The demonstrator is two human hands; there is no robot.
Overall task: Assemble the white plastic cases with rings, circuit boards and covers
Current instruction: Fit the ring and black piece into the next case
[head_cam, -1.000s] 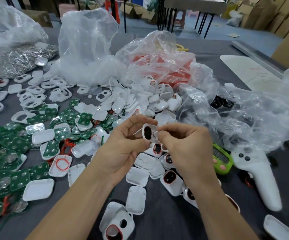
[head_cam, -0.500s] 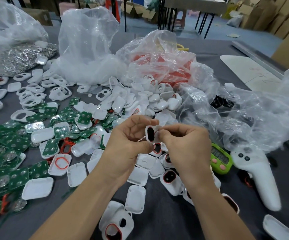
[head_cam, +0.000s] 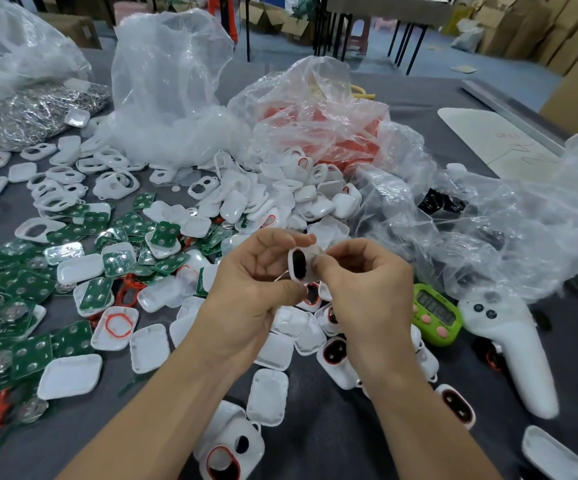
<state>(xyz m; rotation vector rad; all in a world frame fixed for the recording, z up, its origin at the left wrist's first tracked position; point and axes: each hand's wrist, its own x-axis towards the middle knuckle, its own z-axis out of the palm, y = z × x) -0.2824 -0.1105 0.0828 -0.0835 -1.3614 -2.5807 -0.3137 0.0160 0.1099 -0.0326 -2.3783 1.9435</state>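
case turned narrower in your fingers, hands barely shifted

since a second ago you have turned the white case (head_cam: 306,268) so its dark oval opening looks slimmer, and both hands have kept to the same spot above the middle of the table (head_cam: 349,441).

at your far left, green circuit boards (head_cam: 20,306) lie in a loose heap, mixed with white covers (head_cam: 69,375) turned hollow side up. behind them sits a silver foil pile (head_cam: 38,112) under clear plastic. nearer you, one white tray half holds a red ring (head_cam: 118,325). a tall clear bag (head_cam: 169,98) stands at the back, with open white frames scattered at its foot.

your left hand (head_cam: 256,289) is curled, thumb below and fingertips above, pinching the left side of the case. the case is held in the air between the two hands, standing almost upright, well above the parts on the table. your right hand (head_cam: 367,289) is curled too and pinches the right side of the case with thumb and forefinger.

beneath your hands lie finished cases (head_cam: 334,355) with red-rimmed dark windows. behind them a bag of red parts (head_cam: 322,126) slumps beside a mound of white shells. to your right a green timer (head_cam: 436,315) sits just beside a white controller (head_cam: 516,348), and crumpled plastic sheeting (head_cam: 523,220) covers the far right.
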